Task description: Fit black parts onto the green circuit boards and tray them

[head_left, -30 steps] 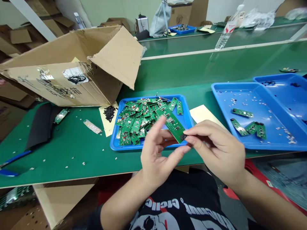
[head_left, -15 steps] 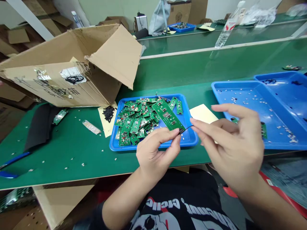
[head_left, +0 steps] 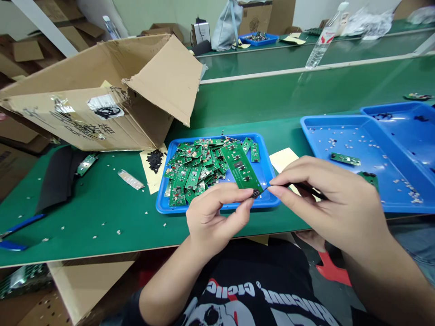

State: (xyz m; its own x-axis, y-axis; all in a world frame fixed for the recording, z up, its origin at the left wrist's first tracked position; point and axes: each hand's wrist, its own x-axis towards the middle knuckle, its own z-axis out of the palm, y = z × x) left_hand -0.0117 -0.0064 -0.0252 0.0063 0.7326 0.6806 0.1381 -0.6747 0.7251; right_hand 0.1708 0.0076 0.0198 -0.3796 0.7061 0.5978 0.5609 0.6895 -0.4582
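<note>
My left hand (head_left: 215, 215) pinches a green circuit board (head_left: 239, 167) by its near end, between thumb and fingers. A small dark connector shows at that end, beside my fingertips. In my right hand (head_left: 335, 206) is a slim black tool that looks like tweezers (head_left: 311, 189); its thin tip meets or nearly meets the board's near corner. The fingers of that hand are closed round it, hiding part of it. Under the held board, a blue tray (head_left: 159, 199) holds a heap of smaller green circuit boards (head_left: 192, 174).
Blue trays (head_left: 340, 118) on the right hold small white bits and a few boards. An open cardboard box (head_left: 136, 113) stands at the back left. Black strips (head_left: 155, 160) lie on yellow paper. Blue-handled pliers or cutters (head_left: 20, 226) lie far left. A bottle (head_left: 321, 47) stands behind.
My right hand has turned, and its fingers have closed in, showing more of the black tool. My left hand has shifted slightly left, and the held board is turned a little more upright.
</note>
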